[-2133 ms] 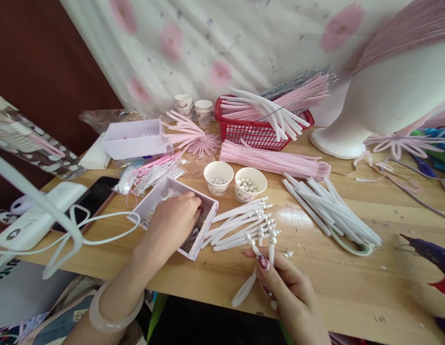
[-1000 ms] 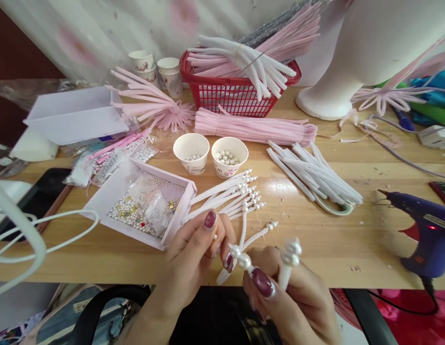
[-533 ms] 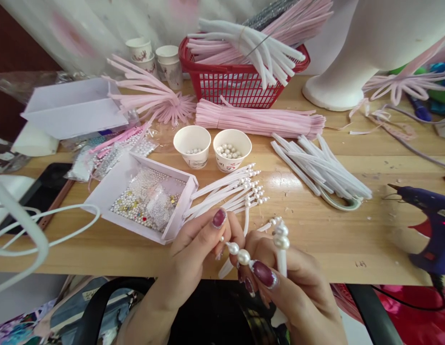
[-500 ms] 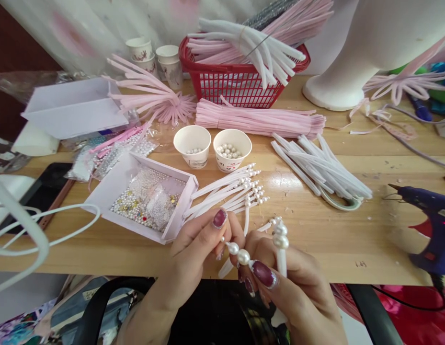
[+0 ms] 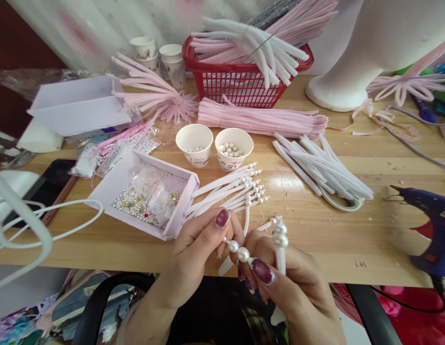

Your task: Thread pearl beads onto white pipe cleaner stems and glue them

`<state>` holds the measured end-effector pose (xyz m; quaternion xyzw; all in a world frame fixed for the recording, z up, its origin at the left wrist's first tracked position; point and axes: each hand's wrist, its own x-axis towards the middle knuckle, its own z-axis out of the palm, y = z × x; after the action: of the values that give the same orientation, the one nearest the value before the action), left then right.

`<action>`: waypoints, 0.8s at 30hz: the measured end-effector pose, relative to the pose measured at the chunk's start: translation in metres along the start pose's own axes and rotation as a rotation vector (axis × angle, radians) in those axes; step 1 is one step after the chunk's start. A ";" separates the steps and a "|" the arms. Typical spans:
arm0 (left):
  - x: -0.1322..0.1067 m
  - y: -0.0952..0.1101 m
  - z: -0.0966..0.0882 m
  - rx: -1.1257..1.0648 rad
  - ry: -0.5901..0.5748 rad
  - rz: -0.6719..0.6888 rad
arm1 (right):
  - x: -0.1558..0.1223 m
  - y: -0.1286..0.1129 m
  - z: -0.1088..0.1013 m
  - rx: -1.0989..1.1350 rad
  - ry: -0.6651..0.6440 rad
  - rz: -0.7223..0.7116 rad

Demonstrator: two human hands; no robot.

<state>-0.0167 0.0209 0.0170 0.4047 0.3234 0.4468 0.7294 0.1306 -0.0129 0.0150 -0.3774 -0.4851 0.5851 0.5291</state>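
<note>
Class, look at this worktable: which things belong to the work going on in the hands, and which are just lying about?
In the work:
- left hand and right hand, pinching pearl-tipped stems
- stem pile
- bead box
- pearl cups

Lying about:
- red basket
- pink strip bundle
- glue gun
- phone
- foam head

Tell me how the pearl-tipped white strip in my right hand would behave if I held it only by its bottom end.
The pearl-tipped strip in the right hand probably bends a little: similar strips on the table curve gently. Its pearls sit at the tip, so it may nod. It looks thin and light.
</note>
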 end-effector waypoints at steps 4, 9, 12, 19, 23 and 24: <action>-0.001 0.002 0.001 0.051 0.010 0.012 | -0.002 -0.002 0.001 0.009 0.025 0.033; 0.001 -0.005 0.001 -0.052 -0.007 0.045 | -0.007 -0.009 0.006 -0.049 0.108 0.082; 0.005 -0.011 0.001 -0.229 -0.061 0.004 | -0.005 -0.011 0.007 -0.083 0.114 0.071; 0.009 -0.005 -0.001 -0.436 -0.199 -0.163 | -0.006 -0.007 -0.005 -0.113 -0.037 -0.003; 0.008 0.000 -0.002 -0.449 -0.198 -0.225 | -0.007 -0.006 -0.010 -0.125 -0.053 0.037; 0.008 0.000 -0.002 -0.454 -0.203 -0.228 | -0.007 -0.006 -0.011 -0.124 -0.062 0.051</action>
<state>-0.0158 0.0288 0.0153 0.2344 0.1836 0.3800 0.8758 0.1439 -0.0180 0.0173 -0.4035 -0.5269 0.5785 0.4743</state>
